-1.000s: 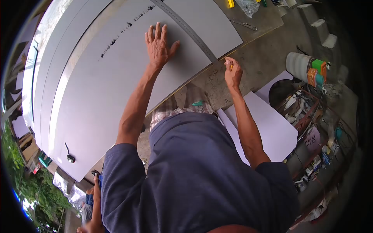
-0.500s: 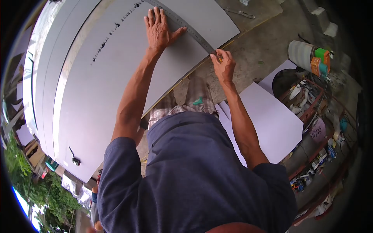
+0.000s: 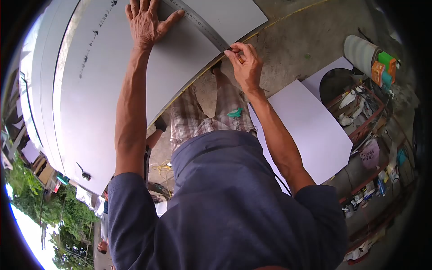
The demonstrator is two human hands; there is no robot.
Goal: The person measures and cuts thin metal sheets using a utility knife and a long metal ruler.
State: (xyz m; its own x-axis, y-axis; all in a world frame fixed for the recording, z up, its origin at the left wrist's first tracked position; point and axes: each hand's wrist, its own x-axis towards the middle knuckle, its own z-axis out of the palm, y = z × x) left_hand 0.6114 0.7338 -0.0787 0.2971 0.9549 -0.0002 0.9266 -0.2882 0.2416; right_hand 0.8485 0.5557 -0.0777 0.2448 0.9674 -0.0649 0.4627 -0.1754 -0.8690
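Observation:
A large grey-white sheet [image 3: 180, 58] lies in front of me, with a long metal ruler [image 3: 200, 22] across it. My left hand [image 3: 146, 24] is spread flat on the sheet, left of the ruler, its thumb pointing toward the ruler's edge. At the ruler's near end, by the sheet's edge, my right hand [image 3: 245, 63] has its fingers pinched round a small, thin tool, mostly hidden by the fingers. Dark printed marks [image 3: 95, 33] run along the sheet left of my left hand.
White panels [image 3: 306, 130] lie at the right beside a red rack [image 3: 366, 130] of tools and bottles. A rolled item [image 3: 360, 51] and boxes [image 3: 384, 67] stand behind. A small black device [image 3: 85, 175] rests on the sheet's left part. Another person [image 3: 102, 246] is at lower left.
The view has shifted, so the sheet, ruler and both hands appear further left. My left hand stays spread on the sheet; my right hand remains pinched at the ruler's near end.

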